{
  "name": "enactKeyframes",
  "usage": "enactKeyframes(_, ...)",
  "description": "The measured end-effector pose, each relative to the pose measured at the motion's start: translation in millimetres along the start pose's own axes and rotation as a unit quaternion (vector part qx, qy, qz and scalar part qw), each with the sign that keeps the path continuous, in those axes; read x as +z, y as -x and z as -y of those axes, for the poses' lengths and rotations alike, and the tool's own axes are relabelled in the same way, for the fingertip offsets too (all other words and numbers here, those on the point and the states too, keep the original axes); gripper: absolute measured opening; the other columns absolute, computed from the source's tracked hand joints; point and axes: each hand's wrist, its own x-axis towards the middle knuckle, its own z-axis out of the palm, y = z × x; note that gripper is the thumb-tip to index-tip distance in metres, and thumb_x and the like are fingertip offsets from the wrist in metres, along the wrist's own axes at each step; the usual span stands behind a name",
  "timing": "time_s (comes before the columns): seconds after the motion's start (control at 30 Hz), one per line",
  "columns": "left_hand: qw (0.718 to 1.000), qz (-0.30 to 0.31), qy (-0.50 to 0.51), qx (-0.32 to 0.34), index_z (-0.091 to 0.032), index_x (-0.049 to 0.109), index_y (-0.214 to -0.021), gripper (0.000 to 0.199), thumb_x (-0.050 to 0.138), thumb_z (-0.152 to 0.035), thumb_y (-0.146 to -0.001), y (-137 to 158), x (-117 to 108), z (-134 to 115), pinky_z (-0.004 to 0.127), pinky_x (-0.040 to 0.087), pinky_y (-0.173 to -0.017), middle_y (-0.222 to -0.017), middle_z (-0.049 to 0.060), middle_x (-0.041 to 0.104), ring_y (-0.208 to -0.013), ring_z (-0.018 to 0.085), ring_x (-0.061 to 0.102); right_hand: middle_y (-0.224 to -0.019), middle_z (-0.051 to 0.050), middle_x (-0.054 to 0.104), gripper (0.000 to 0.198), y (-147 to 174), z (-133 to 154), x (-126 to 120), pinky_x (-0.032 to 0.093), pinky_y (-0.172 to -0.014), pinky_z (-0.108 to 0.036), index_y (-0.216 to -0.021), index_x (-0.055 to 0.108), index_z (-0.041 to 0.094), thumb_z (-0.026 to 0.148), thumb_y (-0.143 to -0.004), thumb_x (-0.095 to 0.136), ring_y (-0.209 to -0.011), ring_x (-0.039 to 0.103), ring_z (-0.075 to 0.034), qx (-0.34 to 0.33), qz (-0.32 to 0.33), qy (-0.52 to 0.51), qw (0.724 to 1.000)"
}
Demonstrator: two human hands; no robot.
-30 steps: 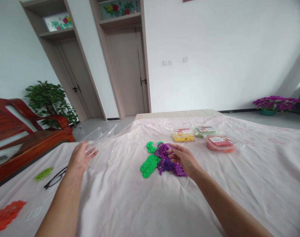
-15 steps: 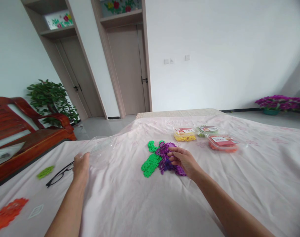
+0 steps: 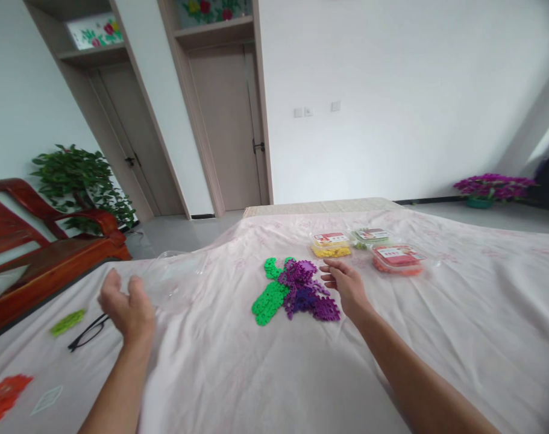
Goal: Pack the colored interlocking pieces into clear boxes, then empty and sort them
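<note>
My left hand (image 3: 128,306) is raised over the left of the bed-like surface, thumb and fingers apart, with nothing in it. Just right of it lies a clear plastic container (image 3: 177,280). Partly covered by that hand is a pair of black-framed glasses (image 3: 91,331). My right hand (image 3: 344,288) hovers with its fingers parted, right of a pile of purple perforated pieces (image 3: 308,289), and holds nothing. Touching the purple pile on its left are green perforated pieces (image 3: 269,301).
Beyond my right hand stand lidded clear boxes with yellow pieces (image 3: 331,248), green pieces (image 3: 362,244) and orange-red pieces (image 3: 398,268). At left lie a lime-green piece (image 3: 67,322) and orange pieces (image 3: 5,398). A pink-white cloth (image 3: 256,380) covers the surface; a wooden bench (image 3: 52,235) stands left.
My left hand has lifted and moved left, away from the clear container, its fingers opening. My right hand has drawn right, off the purple pile. The view has shifted slightly right.
</note>
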Motion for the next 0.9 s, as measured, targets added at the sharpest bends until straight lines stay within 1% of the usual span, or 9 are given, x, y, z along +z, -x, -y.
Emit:
enactKeyframes(0.03, 0.998, -0.028, 0.041, 0.032, -0.014, 0.042, -0.14, 0.055, 0.052, -0.033, -0.089, 8, 1, -19, 0.048, 0.037, -0.107, -0.14, 0.015, 0.046, -0.126, 0.028, 0.046, -0.087, -0.006, 0.071, 0.033, -6, -5, -6, 0.047, -0.053, -0.022, -0.102, 0.066, 0.015, 0.025, -0.073, 0.057, -0.062, 0.062, -0.012, -0.02, -0.027, 0.017, 0.999)
enactKeyframes(0.1, 0.988, 0.005, 0.124, 0.095, -0.018, 0.046, -0.138, 0.049, 0.051, -0.029, -0.09, 30, 7, -62, 0.041, 0.042, -0.105, -0.137, 0.011, 0.051, -0.122, 0.023, 0.051, -0.093, -0.008, 0.071, 0.039, -19, -16, -20, 0.05, -0.059, -0.027, -0.108, 0.064, 0.015, 0.028, -0.074, 0.053, -0.069, 0.064, -0.016, -0.058, -0.07, 0.061, 0.994)
enactKeyframes(0.2, 0.956, 0.174, 0.164, 0.17, -0.022, 0.061, -0.119, 0.03, 0.05, -0.029, -0.092, 76, 28, -118, 0.037, 0.045, -0.102, -0.124, 0.006, 0.061, -0.116, 0.021, 0.056, -0.107, -0.012, 0.07, 0.047, -33, -35, -42, 0.052, -0.079, -0.036, -0.116, 0.063, 0.014, 0.03, -0.074, 0.05, -0.087, 0.066, -0.022, -0.124, -0.119, 0.185, 0.968)
enactKeyframes(0.3, 0.905, 0.346, 0.12, 0.215, -0.023, 0.06, -0.119, 0.03, 0.05, -0.025, -0.091, 124, 62, -143, 0.04, 0.042, -0.106, -0.123, 0.006, 0.063, -0.118, 0.021, 0.056, -0.118, -0.015, 0.064, 0.051, -42, -52, -55, 0.047, -0.094, -0.039, -0.122, 0.061, 0.013, 0.027, -0.075, 0.047, -0.097, 0.063, -0.024, -0.173, -0.155, 0.314, 0.921)
enactKeyframes(0.4, 0.887, 0.412, 0.022, 0.207, -0.02, 0.059, -0.125, 0.038, 0.052, -0.03, -0.089, 166, 95, -142, 0.046, 0.042, -0.105, -0.124, 0.012, 0.063, -0.119, 0.026, 0.056, -0.125, -0.015, 0.058, 0.055, -46, -58, -55, 0.048, -0.093, -0.037, -0.131, 0.055, 0.014, 0.023, -0.078, 0.044, -0.1, 0.062, -0.024, -0.195, -0.151, 0.382, 0.89)
enactKeyframes(0.47, 0.887, 0.418, -0.029, 0.196, -0.019, 0.059, -0.129, 0.043, 0.051, -0.038, -0.091, 190, 109, -136, 0.052, 0.039, -0.106, -0.13, 0.016, 0.06, -0.126, 0.031, 0.051, -0.128, -0.017, 0.056, 0.056, -50, -56, -51, 0.046, -0.096, -0.039, -0.134, 0.053, 0.014, 0.019, -0.079, 0.043, -0.109, 0.059, -0.026, -0.226, -0.143, 0.431, 0.862)
enactKeyframes(0.6, 0.854, 0.458, -0.046, 0.245, -0.026, 0.052, -0.14, 0.055, 0.053, -0.047, -0.09, 223, 118, -129, 0.061, 0.031, -0.108, -0.144, 0.017, 0.049, -0.135, 0.037, 0.042, -0.137, -0.017, 0.052, 0.054, -60, -43, -39, 0.038, -0.103, -0.044, -0.137, 0.051, 0.014, 0.013, -0.084, 0.043, -0.123, 0.047, -0.03, -0.304, -0.128, 0.538, 0.775)
enactKeyframes(0.77, 0.834, 0.479, -0.08, 0.264, -0.03, 0.047, -0.144, 0.062, 0.059, -0.044, -0.085, 229, 120, -120, 0.068, 0.022, -0.109, -0.152, 0.015, 0.041, -0.139, 0.041, 0.036, -0.146, -0.011, 0.048, 0.051, -85, -29, -31, 0.033, -0.101, -0.044, -0.141, 0.049, 0.023, 0.017, -0.09, 0.044, -0.13, 0.039, -0.031, -0.35, -0.092, 0.624, 0.693)
enactKeyframes(0.9, 0.84, 0.471, -0.117, 0.244, -0.03, 0.051, -0.14, 0.054, 0.055, -0.044, -0.088, 217, 121, -109, 0.068, 0.027, -0.106, -0.153, 0.014, 0.041, -0.136, 0.04, 0.041, -0.132, -0.01, 0.06, 0.04, -106, -20, -34, 0.03, -0.1, -0.041, -0.13, 0.06, 0.025, 0.02, -0.091, 0.051, -0.122, 0.044, -0.029, -0.356, -0.033, 0.667, 0.654)
